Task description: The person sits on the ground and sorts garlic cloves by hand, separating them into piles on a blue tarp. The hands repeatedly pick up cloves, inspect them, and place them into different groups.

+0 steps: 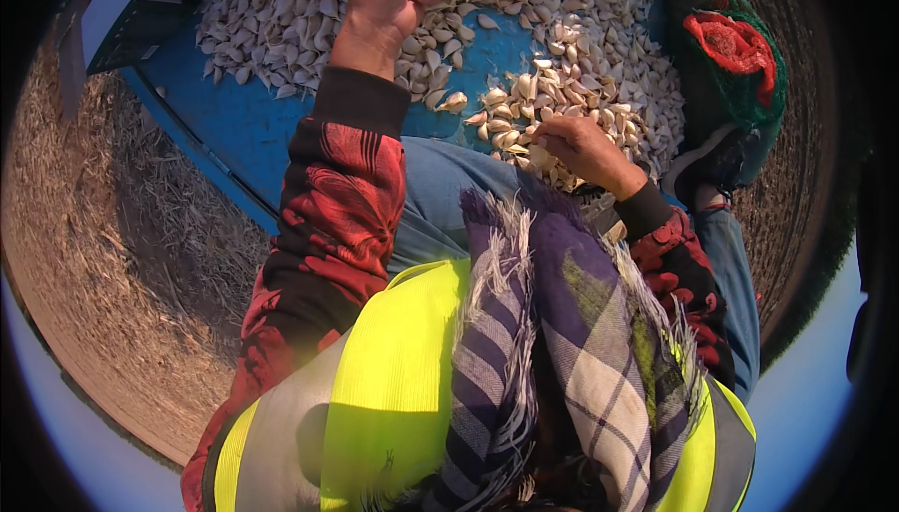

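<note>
Loose garlic cloves [281, 20] cover much of a blue surface [232, 108] in front of me. At the top edge of the view, my left hand [393, 2] is curled over the pile, partly cut off by the frame. Something pale, seemingly a clove, shows between its palm and bent fingers. Lower and to the right, my right hand [579, 150] reaches down into a nearer heap of cloves [516, 108]. Its fingers are bent onto a pale garlic clove [541, 158]; the thumb is mostly hidden.
An open cardboard box [133, 27] stands at the upper left. On the right are a green mesh bag [755, 101] with red netting [734, 48] and a shoe [716, 161]. My jeans-clad leg [435, 196] rests against the blue surface. Straw-strewn soil [182, 196] lies left.
</note>
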Motion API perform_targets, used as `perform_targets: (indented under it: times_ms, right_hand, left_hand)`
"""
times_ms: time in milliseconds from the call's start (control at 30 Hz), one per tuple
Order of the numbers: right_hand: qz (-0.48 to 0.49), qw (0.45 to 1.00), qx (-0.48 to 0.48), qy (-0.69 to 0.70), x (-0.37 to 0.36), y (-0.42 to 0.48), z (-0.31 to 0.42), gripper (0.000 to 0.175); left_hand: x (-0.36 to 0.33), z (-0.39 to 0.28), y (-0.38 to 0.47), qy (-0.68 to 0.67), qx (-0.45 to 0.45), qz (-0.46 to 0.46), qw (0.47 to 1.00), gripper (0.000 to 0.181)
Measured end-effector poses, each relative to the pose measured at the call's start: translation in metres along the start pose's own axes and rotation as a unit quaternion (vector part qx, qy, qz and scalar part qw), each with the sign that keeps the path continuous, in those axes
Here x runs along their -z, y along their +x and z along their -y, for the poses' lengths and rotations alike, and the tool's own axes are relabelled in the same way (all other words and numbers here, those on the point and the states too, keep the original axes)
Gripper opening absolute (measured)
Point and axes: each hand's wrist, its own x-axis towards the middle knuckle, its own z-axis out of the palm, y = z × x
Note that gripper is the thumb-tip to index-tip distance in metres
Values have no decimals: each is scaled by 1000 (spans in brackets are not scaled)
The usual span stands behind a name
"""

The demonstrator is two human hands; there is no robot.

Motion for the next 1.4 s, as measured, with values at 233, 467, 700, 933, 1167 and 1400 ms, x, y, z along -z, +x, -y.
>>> perform_targets:
  times_ms: [233,467,700,933,1167,1400]
  right_hand:
    - [-149,981,27,-120,-30,85,21,11]
    - [-131,966,30,-221,-58,125,16,9]
    - [-117,972,-63,-194,-34,98,31,18]
    - [-241,947,-52,206,33,83,39,8]
    - [-300,926,48,-226,62,96,-29,18]
    - [-142,967,15,-209,43,7,-79,21]
  left_hand:
    - [0,-16,9,30,-33,46,998,22]
    - [-2,-27,13,34,-49,85,995,22]
    - [-4,-21,12,71,-16,74,995,22]
    - [-21,21,10,141,117,127,975,42]
    - [-18,42,27,77,179,60,979,39]
    - [-15,36,29,77,149,101,981,30]
